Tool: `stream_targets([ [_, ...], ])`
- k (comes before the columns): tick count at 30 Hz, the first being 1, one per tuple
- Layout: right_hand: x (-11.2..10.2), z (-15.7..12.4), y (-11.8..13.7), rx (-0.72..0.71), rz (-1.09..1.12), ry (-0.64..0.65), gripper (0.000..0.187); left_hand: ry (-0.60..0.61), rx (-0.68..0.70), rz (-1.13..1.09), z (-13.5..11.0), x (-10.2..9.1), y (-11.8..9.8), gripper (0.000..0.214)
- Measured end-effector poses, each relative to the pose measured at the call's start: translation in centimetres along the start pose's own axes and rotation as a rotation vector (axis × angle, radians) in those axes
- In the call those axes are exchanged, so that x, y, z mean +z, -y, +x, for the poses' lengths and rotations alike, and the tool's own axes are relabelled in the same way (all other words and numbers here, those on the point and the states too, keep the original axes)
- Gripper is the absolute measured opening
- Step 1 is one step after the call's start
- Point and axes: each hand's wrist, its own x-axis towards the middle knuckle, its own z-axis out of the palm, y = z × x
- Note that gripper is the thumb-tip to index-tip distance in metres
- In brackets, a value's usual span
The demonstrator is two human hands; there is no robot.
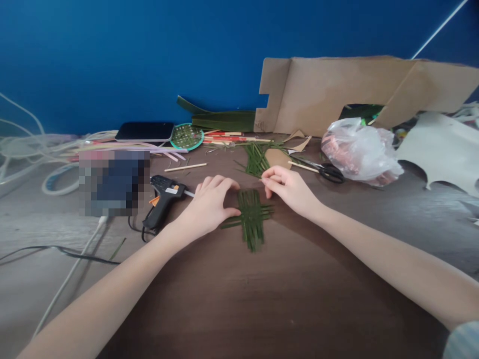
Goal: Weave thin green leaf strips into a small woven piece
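Note:
A small woven mat of green leaf strips [252, 217] lies on the brown table [239, 299]. My left hand [208, 203] rests flat on the mat's left side, fingers stretched over the strips. At the mat's upper right corner my right hand [287, 187] has its fingers curled together in a pinch on a thin strip end. A loose bundle of green strips [256, 158] lies just beyond the mat.
A black glue gun [162, 198] lies left of my left hand. Black scissors [329, 172], a clear plastic bag [357, 152] and cut cardboard [337, 92] sit at the back right. Sticks [186, 167], a phone [145, 131], a round green woven disc [186, 136] and cables [45, 149] lie at the back left.

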Motion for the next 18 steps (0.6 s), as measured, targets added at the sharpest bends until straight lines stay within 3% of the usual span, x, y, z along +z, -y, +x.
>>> stream_targets([
  [11, -0.21, 0.4, 0.23, 0.022, -0.117, -0.006, 0.013, -0.011, 0.007, 0.004, -0.22, -0.18, -0.35, 0.04],
  [18, -0.9, 0.36, 0.37, 0.009, -0.164, 0.24, 0.013, -0.048, 0.028, 0.007, -0.31, -0.05, -0.37, 0.041],
])
